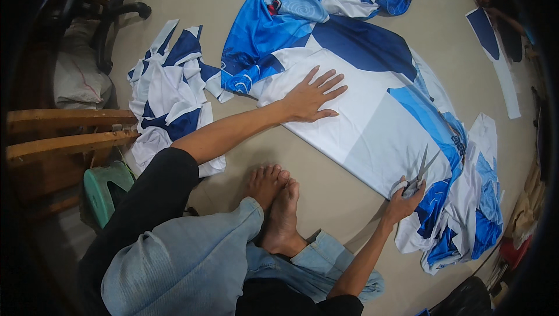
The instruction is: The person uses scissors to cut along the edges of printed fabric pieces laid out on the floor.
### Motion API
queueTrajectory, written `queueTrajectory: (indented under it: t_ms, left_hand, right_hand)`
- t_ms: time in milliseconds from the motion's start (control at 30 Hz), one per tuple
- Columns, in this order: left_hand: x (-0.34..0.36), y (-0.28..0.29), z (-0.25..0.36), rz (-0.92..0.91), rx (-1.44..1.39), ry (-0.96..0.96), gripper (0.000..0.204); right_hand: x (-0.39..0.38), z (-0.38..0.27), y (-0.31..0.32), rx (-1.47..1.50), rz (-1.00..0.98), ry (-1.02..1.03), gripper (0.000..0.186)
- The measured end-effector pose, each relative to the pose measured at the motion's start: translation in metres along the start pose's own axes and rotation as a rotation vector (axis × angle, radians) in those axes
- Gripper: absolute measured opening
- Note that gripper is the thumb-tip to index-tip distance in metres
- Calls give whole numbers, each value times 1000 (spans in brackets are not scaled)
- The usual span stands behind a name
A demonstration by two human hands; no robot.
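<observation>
Covering the middle of the floor (332, 217), a white and blue cloth (364, 98) lies with its straight near edge running slantwise and its far end bunched. Toward the floor's left edge sits a left heap (172, 92) of white and navy pieces, next to wooden bars (70, 119); a right heap (469, 211), white and blue, lies at the cloth's right end. A pale sack (81, 68) and a green stool (105, 191) stand farther left. Bare feet (282, 214) rest before the near edge. The left hand (314, 98) lies palm down on the cloth near that edge's left end, fingers spread, grasping nothing. At the near right corner, the right hand (406, 198) has its fingers closed around the handles of the scissors (419, 179). Their blades stand apart, pointing away from the person; whether they touch the cloth, I cannot tell.
</observation>
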State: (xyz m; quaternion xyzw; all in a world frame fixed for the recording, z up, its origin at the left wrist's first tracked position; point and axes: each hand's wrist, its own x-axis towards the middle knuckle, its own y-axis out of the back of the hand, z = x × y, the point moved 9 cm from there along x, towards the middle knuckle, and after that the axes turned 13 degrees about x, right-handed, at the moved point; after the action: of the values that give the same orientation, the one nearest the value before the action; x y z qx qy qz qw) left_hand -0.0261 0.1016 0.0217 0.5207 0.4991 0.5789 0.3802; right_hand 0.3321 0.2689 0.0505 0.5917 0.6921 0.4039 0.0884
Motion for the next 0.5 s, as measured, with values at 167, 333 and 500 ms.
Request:
queueTrajectory:
  t_ms: [167,333,500]
  left_hand:
    - [-11,12,2,-12,-10,59,77]
    - [-28,18,23,57,-24,126,77]
    - [-39,23,26,146,8,196,75]
  right_hand:
    - [-8,-34,14,121,-50,-123,56]
    - [-111,-61,5,810,-396,-687,60]
    - [-250,-140,-22,1519,-486,-1265,63]
